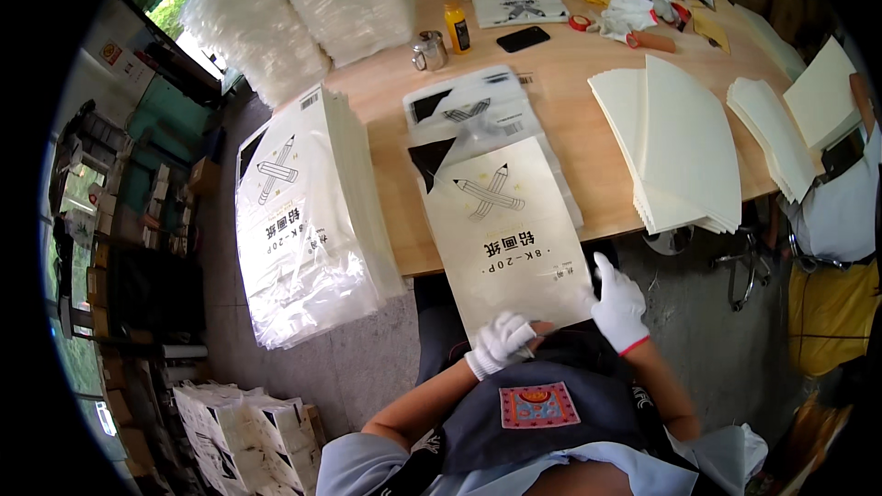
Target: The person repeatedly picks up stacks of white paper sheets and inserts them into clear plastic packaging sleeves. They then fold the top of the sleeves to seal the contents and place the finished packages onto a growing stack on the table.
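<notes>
A printed clear plastic bag of drawing paper (505, 253), with crossed pencils and a black corner, lies in front of me, its near end overhanging the table edge. My left hand (503, 343), in a white glove with bare fingertips, is curled closed at the near left corner of this bag. What exactly its fingers pinch is partly hidden. My right hand (621, 308), in a white glove with a red cuff, is at the near right corner, fingers apart. Beyond the bag lie more flat printed plastic bags (473, 101), partly under it.
A tall stack of filled bags (294, 202) stands at left, overhanging the table (570, 119). Fanned cream paper sheets (675, 147) lie at right. Farther back are a metal pot (429, 51), yellow bottle (457, 28) and black phone (523, 39). Another person's arm (862, 101) shows at far right.
</notes>
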A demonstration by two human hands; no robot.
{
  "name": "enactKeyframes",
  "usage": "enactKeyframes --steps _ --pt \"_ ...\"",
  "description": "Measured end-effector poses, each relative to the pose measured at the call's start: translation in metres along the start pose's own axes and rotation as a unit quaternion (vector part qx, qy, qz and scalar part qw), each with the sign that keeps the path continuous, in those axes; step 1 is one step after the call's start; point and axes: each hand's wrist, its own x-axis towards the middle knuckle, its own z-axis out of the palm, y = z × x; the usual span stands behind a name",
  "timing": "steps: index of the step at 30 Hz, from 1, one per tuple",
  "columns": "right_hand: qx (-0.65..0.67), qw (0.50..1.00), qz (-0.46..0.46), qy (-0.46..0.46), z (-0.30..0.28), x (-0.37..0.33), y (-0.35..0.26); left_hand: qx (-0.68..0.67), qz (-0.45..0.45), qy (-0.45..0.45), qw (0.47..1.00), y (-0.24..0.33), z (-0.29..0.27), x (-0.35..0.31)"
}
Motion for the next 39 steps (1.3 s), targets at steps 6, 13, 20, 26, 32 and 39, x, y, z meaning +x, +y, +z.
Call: enactKeyframes --steps 6,13,20,26,32,39 --pt "-0.085 0.991 -0.102 -0.027 -0.013 -0.016 -0.009 0.018 -0.426 0.135 0.895 -0.042 -0.024 -0.066" --pt "-0.115 0.945 -0.244 -0.185 -0.038 -0.088 0.002 -0.269 -0.487 -0.033 0.83 0.061 -0.087 -0.076" --pt "-0.049 0.978 -0.191 -0.068 -0.03 -0.014 -0.018 -0.221 -0.408 0.11 0.879 0.016 -0.069 -0.009" --pt "-0.032 0.976 -0.06 -0.208 -0.016 -0.042 0.005 -0.032 -0.45 -0.025 0.892 -0.031 -0.049 -0.084" --pt "0.319 0.939 0.107 -0.073 0.019 -0.009 0.044 -0.302 -0.526 0.225 0.762 -0.049 -0.038 -0.082" --pt "0.68 0.625 0.192 -0.331 0.099 0.022 0.035 -0.308 -0.458 0.052 0.832 -0.032 -0.088 0.011"
